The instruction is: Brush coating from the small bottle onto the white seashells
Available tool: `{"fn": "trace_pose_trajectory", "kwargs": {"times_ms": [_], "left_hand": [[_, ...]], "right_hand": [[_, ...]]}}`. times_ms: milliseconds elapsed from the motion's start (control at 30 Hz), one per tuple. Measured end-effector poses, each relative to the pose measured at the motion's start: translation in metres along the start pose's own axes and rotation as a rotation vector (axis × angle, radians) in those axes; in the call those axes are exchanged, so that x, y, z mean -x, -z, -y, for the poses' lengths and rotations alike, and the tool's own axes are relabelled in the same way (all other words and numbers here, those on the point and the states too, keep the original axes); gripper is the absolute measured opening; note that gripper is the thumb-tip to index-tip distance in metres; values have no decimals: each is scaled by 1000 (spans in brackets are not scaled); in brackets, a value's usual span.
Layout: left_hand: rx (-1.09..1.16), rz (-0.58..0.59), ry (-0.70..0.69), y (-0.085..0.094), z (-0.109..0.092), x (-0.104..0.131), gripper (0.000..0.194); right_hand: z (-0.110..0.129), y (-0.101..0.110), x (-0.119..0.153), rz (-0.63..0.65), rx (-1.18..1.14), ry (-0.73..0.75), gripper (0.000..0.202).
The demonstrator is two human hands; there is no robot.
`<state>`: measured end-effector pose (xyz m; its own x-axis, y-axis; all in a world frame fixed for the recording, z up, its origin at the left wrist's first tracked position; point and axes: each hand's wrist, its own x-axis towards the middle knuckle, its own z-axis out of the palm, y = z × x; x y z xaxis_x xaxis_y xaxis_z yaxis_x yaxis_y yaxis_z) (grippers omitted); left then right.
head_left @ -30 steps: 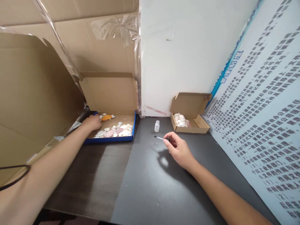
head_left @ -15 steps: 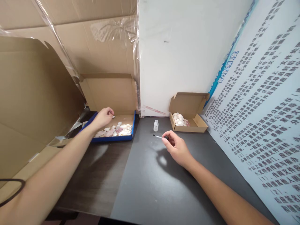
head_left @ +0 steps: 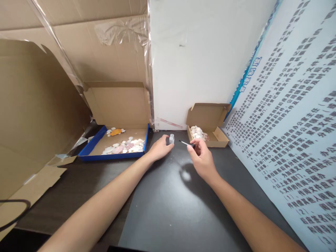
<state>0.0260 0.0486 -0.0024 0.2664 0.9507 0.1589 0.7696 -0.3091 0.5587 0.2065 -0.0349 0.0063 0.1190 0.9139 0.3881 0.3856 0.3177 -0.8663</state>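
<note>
My left hand (head_left: 160, 147) is at a small clear bottle (head_left: 171, 139) on the grey mat, thumb and fingers apart around its left side; whether they touch the glass is unclear. Pinched in my right hand (head_left: 201, 154) is a thin brush with a black cap (head_left: 193, 145), its dark tip pointing left toward the bottle. The blue-edged box (head_left: 112, 156) stands open at the left, with pale shells (head_left: 128, 146) along its front and an orange shell (head_left: 116, 132) ringed by white ones at its back left.
A smaller open cardboard box (head_left: 216, 143) with white and pinkish shells (head_left: 198, 133) stands at the back right. Cardboard walls (head_left: 110, 63) rise behind and left, a white panel (head_left: 204, 52) behind, and a printed board (head_left: 296, 115) at right.
My left hand has left the blue-edged box and moved right to the bottle, uncovering the orange shell. My right hand still holds the brush, slightly farther right. The view has shifted a little.
</note>
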Motion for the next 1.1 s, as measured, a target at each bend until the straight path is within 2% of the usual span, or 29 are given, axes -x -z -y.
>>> {"fn": "trace_pose_trajectory", "kwargs": {"times_ms": [133,200,367,467,933,1100], "left_hand": [[-97,-26,-127,-6,-3,1,20],[-146,-24,-200,-4,-6,9,16],[-247,-15,-340,4,-8,40,16],[-281,-10,-389,7,-9,51,18],[-384,-31,-522,16,-14,53,23],[-357,-22,-534,16,-16,54,25]], "right_hand": [[2,2,-1,-37,26,15,16],[2,2,0,-58,6,12,17],[6,1,5,-122,-29,102,15],[11,1,8,-150,-14,130,12],[8,-3,10,-13,-24,89,11],[8,-4,10,-11,-40,91,13]]}}
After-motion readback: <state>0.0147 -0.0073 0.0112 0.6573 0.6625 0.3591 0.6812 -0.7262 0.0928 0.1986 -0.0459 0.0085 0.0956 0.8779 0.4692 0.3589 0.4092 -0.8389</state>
